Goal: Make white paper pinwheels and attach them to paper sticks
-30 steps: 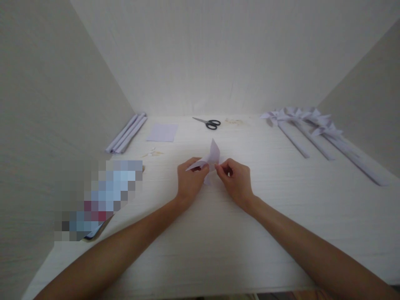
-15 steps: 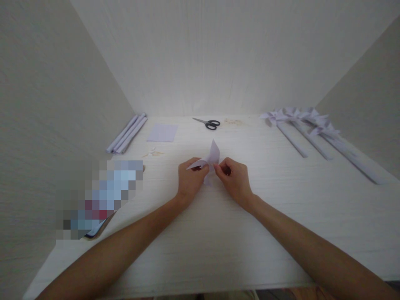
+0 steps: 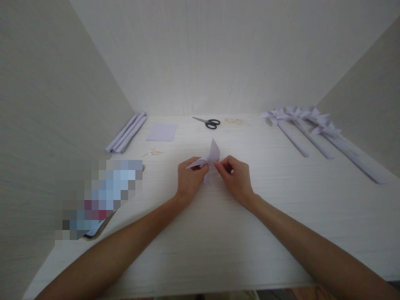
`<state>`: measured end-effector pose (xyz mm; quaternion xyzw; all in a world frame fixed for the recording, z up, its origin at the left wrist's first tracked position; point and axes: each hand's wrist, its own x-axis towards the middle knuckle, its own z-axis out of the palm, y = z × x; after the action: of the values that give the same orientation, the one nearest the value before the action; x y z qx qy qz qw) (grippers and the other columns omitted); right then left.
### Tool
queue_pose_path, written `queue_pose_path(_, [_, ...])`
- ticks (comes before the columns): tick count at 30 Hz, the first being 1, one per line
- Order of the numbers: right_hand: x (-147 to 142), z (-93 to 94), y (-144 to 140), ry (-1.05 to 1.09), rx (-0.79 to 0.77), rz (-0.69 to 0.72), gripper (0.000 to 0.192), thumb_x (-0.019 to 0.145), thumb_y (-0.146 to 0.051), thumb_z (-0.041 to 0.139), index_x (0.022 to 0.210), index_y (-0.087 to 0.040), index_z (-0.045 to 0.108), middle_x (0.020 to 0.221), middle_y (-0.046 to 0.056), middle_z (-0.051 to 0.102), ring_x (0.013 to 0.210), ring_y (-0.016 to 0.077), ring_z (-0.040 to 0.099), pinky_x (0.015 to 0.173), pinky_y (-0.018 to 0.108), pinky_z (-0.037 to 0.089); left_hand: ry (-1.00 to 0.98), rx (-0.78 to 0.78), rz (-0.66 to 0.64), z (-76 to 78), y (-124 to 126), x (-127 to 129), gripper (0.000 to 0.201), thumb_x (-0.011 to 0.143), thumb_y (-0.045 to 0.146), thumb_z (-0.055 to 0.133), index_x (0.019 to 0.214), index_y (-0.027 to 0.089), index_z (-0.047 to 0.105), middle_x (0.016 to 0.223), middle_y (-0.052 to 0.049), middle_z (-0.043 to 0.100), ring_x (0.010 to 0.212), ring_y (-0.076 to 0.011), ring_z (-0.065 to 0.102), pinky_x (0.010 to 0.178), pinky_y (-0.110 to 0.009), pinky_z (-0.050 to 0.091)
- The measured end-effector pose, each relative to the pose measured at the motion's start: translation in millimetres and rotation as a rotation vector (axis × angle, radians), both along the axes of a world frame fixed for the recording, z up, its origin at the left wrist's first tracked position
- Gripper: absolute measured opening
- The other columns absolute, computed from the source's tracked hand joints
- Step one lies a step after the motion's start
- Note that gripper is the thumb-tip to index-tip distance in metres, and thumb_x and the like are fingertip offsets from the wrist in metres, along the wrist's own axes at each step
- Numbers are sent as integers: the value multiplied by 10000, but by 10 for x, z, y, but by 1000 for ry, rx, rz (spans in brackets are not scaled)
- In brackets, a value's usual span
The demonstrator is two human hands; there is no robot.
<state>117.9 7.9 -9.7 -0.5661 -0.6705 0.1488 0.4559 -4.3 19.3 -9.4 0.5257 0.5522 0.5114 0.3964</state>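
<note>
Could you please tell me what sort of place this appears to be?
Most likely a walled-in papercraft workstation: scissors near the back wall, rolled paper sticks on the left and paper pinwheels on the right.

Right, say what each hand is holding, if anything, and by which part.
The left hand pinches the paper near its middle. The right hand is at that middle too; what it grips there cannot be told.

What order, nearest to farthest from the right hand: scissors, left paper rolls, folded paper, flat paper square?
From the right hand, head view:
1. Folded paper, at its fingertips.
2. Scissors, beyond, slightly left.
3. Flat paper square, farther left.
4. Left paper rolls, beside wall.
</note>
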Motion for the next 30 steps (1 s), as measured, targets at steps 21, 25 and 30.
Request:
queue_pose_path(21, [16, -37, 28, -58, -50, 40, 309, 766, -346, 499, 517, -170, 446, 443, -32, 457, 412, 79, 372, 424, 210, 272, 33, 8, -20, 13, -7, -14, 109, 589, 184, 555, 671, 140, 612, 608, 6, 566, 547, -90, 482, 503, -202, 380])
queue_pose_path(25, [21, -31, 28, -40, -18, 63, 223, 747, -300, 531, 576, -173, 465, 511, -19, 504, 458, 88, 417, 449, 204, 308, 19, 34, -21, 7, -6, -10, 87, 587, 180, 560, 651, 141, 605, 608, 10, 558, 537, -84, 476, 487, -191, 375])
queue_pose_path(30, [26, -42, 29, -42, -45, 53, 210, 743, -284, 531, 577, -175, 463, 500, -27, 496, 442, 84, 402, 440, 202, 292, 48, 61, -23, 21, -7, -11, 58, 590, 164, 556, 613, 136, 601, 652, 2, 567, 539, -79, 479, 472, -185, 362])
